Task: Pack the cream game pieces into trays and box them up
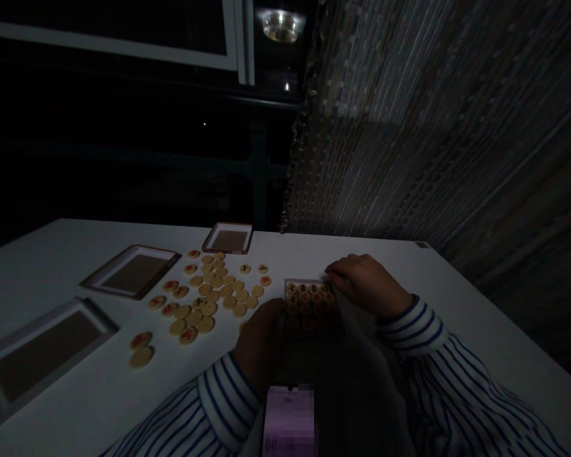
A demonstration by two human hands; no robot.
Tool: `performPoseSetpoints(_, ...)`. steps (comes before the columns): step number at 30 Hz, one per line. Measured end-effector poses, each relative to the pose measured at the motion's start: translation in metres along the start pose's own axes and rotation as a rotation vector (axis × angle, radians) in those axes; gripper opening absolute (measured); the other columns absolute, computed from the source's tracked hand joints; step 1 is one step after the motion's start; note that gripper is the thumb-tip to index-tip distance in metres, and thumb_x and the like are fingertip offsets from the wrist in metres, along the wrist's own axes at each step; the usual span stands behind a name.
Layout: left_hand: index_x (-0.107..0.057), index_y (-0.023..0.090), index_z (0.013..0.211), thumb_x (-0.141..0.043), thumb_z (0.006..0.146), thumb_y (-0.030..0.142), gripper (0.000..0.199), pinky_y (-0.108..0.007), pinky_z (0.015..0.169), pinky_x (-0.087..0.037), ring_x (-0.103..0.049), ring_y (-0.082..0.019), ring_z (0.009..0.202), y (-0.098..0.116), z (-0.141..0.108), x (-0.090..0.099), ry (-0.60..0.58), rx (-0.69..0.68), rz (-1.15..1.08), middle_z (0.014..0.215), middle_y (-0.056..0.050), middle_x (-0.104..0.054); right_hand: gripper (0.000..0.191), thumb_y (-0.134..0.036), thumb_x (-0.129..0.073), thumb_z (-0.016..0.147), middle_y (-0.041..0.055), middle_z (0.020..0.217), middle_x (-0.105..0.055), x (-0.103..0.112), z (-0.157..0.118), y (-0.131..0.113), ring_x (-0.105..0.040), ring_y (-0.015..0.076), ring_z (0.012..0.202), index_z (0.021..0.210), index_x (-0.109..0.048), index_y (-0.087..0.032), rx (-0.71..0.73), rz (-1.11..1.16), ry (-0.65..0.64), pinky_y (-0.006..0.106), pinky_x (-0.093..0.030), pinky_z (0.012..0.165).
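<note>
A small box (311, 280) holds rows of round Chinese chess pieces (305, 297) with black and red characters; its near part is in deep shadow. My left hand (261, 339) grips the left side of this box, its lower fingers lost in the dark. At the far right corner of the box is my right hand (367, 284), fingers curled together, the tips close to the corner piece. Whatever those fingertips hold is hidden. Left of the box lie many loose chess pieces (212, 296), mostly blank side up, some showing red or black characters.
Three shallow trays or lids stand on the white table (171, 381): one near left (47, 355), one at middle left (136, 270), one at the back (228, 238). A bead curtain (385, 127) hangs beyond the table's right side. A lit purple screen (289, 422) shows at the bottom.
</note>
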State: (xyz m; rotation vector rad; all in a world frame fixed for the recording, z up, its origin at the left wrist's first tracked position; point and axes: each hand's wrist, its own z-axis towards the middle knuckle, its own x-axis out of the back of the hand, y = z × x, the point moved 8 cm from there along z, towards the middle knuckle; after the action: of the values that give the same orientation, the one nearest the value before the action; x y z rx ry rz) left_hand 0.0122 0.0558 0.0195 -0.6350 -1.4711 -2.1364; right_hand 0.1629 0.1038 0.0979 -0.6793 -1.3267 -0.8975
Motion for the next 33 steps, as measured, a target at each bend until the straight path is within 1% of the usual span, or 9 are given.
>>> performPoseSetpoints(4,-0.056,0.019,0.087,-0.046,0.075,0.024,0.016,-0.032,0.077,-0.046,-0.056,-0.017,0.086,0.005,0.001,0.014,0.052,-0.068,0.001,0.091,-0.006,-0.06,0.028,-0.025,-0.036,0.083,0.0059,0.09,-0.063,0.01,-0.002,-0.005,-0.054,0.0168,0.085,0.097,-0.059,-0.017,0.005,0.055,0.073,0.029,-0.035,0.077)
performPoseSetpoints(8,-0.057,0.018,0.079,-0.043,0.077,0.024,0.014,-0.03,0.075,-0.045,-0.055,-0.016,0.082,0.006,0.005,0.028,0.115,-0.111,0.011,0.086,-0.006,-0.06,0.028,-0.026,-0.036,0.083,0.005,0.091,-0.063,0.019,-0.002,-0.01,-0.054,0.0169,0.086,0.097,-0.059,-0.018,0.007,0.089,0.134,0.03,-0.036,0.078)
performPoseSetpoints(11,-0.057,0.018,0.078,-0.044,0.077,0.023,0.014,-0.029,0.074,-0.045,-0.056,-0.015,0.081,0.002,0.007,0.04,0.159,-0.101,-0.002,0.084,-0.005,-0.06,0.028,-0.026,-0.036,0.083,0.0048,0.091,-0.064,0.024,-0.002,-0.015,-0.054,0.0168,0.085,0.096,-0.06,-0.018,0.002,0.117,0.161,0.03,-0.037,0.078)
performPoseSetpoints(18,-0.058,0.017,0.08,-0.044,0.077,0.027,0.017,-0.029,0.073,-0.044,-0.056,-0.015,0.077,-0.005,-0.001,0.069,0.165,-0.045,-0.007,0.082,-0.005,-0.06,0.027,-0.028,-0.037,0.083,0.0031,0.09,-0.064,0.037,0.001,-0.028,-0.055,0.0151,0.081,0.092,-0.06,-0.019,0.019,0.187,0.233,0.026,-0.039,0.074)
performPoseSetpoints(22,-0.059,0.017,0.079,-0.042,0.078,0.028,0.02,-0.03,0.074,-0.044,-0.057,-0.015,0.077,-0.01,-0.008,0.084,0.161,-0.025,0.005,0.08,-0.004,-0.061,0.028,-0.029,-0.033,0.084,0.0026,0.085,-0.064,0.04,0.006,-0.039,-0.056,0.0147,0.079,0.089,-0.06,-0.019,0.009,0.241,0.223,0.025,-0.04,0.07)
performPoseSetpoints(26,-0.06,0.017,0.079,-0.042,0.078,0.028,0.021,-0.029,0.074,-0.045,-0.058,-0.015,0.077,-0.017,-0.012,0.104,0.195,-0.011,0.022,0.08,-0.004,-0.063,0.029,-0.03,-0.033,0.083,0.0029,0.083,-0.063,0.04,0.013,-0.054,-0.056,0.0153,0.077,0.086,-0.06,-0.02,0.033,0.272,0.181,0.025,-0.04,0.066)
performPoseSetpoints(31,-0.061,0.017,0.079,-0.044,0.076,0.033,0.024,-0.028,0.071,-0.046,-0.06,-0.016,0.076,-0.039,-0.008,0.136,0.268,0.067,0.057,0.082,-0.004,-0.065,0.025,-0.029,-0.037,0.081,0.0035,0.082,-0.063,0.037,0.026,-0.075,-0.056,0.0161,0.077,0.085,-0.06,-0.02,0.096,0.293,0.133,0.025,-0.039,0.069)
performPoseSetpoints(33,-0.061,0.017,0.083,-0.044,0.075,0.036,0.027,-0.028,0.071,-0.046,-0.06,-0.016,0.075,-0.051,-0.005,0.15,0.298,0.102,0.081,0.082,-0.004,-0.065,0.024,-0.027,-0.038,0.08,0.0034,0.083,-0.063,0.035,0.032,-0.083,-0.056,0.0157,0.077,0.085,-0.06,-0.02,0.115,0.299,0.112,0.025,-0.039,0.069)
